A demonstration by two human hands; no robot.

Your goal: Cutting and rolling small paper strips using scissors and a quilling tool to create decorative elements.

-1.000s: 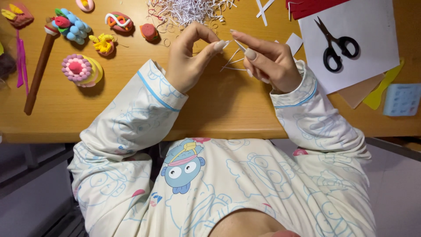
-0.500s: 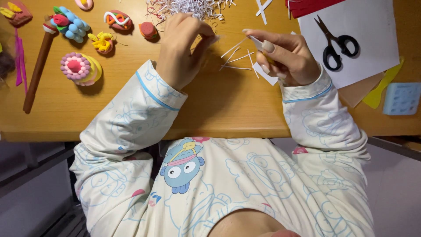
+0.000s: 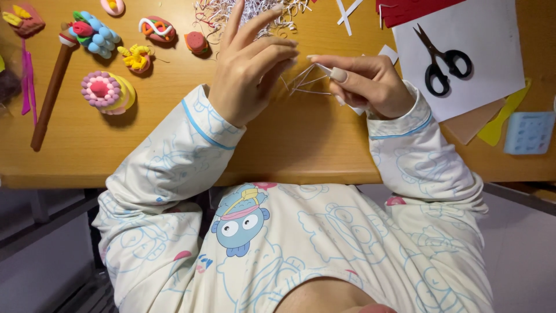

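Observation:
My right hand (image 3: 366, 83) pinches a small bunch of thin white paper strips (image 3: 305, 80) between thumb and forefinger, just above the wooden table (image 3: 174, 145). My left hand (image 3: 250, 64) is beside it on the left, fingers spread and stretched toward the pile of shredded white paper (image 3: 243, 11) at the table's far edge. The fingertips of my left hand touch the free ends of the strips. Both arms wear pale patterned sleeves.
Black scissors (image 3: 440, 61) lie on a white sheet (image 3: 480, 35) at the right, red paper (image 3: 411, 8) above it. A pale blue block (image 3: 528, 132) and yellow scrap (image 3: 503, 119) sit far right. Several colourful clay figures (image 3: 107, 93) and a brown stick (image 3: 51, 95) lie at the left.
My left hand let go of the strips, reached up to the shredded pile, and now comes back beside them. My right hand has kept hold of the bunch and shifted slightly right.

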